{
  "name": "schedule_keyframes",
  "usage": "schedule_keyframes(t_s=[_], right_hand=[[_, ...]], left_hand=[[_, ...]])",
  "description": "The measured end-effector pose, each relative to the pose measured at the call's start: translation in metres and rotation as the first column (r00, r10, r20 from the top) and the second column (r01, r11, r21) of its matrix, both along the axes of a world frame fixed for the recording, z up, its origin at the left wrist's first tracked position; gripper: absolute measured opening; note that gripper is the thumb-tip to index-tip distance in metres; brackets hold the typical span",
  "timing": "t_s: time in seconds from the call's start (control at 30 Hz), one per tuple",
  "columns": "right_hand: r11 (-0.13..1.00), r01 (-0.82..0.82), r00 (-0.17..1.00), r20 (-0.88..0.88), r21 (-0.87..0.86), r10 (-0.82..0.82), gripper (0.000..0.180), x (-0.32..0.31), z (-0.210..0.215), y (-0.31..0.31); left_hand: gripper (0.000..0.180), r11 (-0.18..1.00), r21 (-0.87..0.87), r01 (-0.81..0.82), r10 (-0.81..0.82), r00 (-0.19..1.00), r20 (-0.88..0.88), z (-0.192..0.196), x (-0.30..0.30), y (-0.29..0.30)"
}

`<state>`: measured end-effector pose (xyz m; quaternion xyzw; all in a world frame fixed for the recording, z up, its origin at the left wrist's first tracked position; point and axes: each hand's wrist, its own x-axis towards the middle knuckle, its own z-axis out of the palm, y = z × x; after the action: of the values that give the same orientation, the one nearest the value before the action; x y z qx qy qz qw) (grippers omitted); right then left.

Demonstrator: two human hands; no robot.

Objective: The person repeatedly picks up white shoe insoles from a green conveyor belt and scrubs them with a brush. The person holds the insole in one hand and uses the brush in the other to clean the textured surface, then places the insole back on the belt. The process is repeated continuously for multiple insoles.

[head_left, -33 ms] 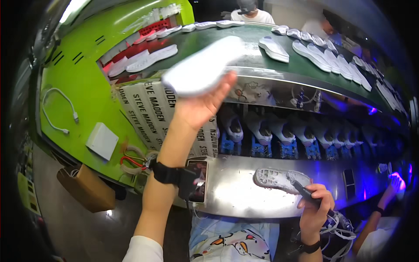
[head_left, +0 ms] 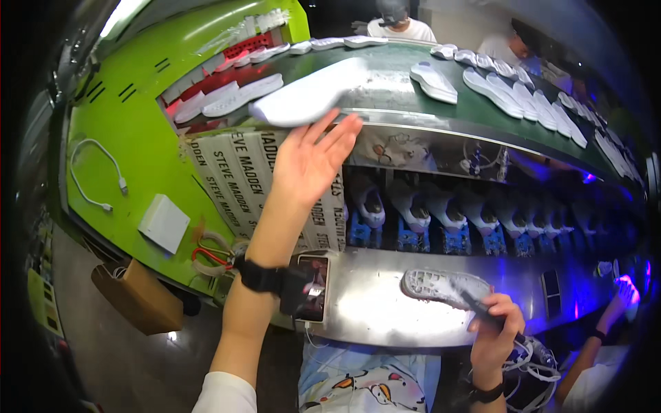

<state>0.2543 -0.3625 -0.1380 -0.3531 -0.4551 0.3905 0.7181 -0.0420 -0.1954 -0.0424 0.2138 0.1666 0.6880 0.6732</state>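
Observation:
My left hand (head_left: 318, 157) reaches up the middle with its palm showing and fingers stretched out. Just past the fingertips is a white shoe sole (head_left: 313, 93), slightly blurred, over the near edge of the green conveyor belt (head_left: 385, 76); whether fingers still touch it I cannot tell. Lower right, my right hand (head_left: 497, 330) is closed round a black pen-shaped tool (head_left: 478, 308). The tool's tip lies over a grey shoe sole (head_left: 441, 286) with a gridded face, which rests on the metal bench (head_left: 372, 323).
More white soles (head_left: 492, 93) line the belt. Below it, shoes (head_left: 413, 210) stand on blue supports. A phone (head_left: 314, 289) lies by my left forearm, beside a printed carton (head_left: 241, 179). The green table (head_left: 124, 179) holds a white box (head_left: 164, 224). Another person's hand (head_left: 623, 292) works at right.
The white sole has dropped slightly and turned more edge-on, and the left hand's fingers have straightened beneath it. My right hand has barely moved, still holding the black tool.

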Motion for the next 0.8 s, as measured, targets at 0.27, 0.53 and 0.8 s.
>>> schedule_keyframes(t_s=[0.27, 0.53, 0.8], right_hand=[[0.901, 0.152, 0.947, -0.201, -0.407, -0.251, 0.045, 0.028, -0.034, 0.007], [0.861, 0.014, 0.898, -0.372, -0.509, -0.235, 0.043, 0.039, -0.031, 0.005], [0.937, -0.054, 0.921, -0.381, -0.344, -0.086, 0.036, 0.039, 0.03, -0.033]], left_hand=[[0.038, 0.949, 0.247, -0.198, 0.273, 0.115, -0.955, -0.19, -0.055, -0.129], [0.03, 0.936, 0.297, -0.191, 0.252, -0.226, -0.941, -0.236, -0.048, -0.142], [0.021, 0.406, 0.886, 0.226, 0.905, 0.032, -0.423, 0.078, 0.076, -0.022]])
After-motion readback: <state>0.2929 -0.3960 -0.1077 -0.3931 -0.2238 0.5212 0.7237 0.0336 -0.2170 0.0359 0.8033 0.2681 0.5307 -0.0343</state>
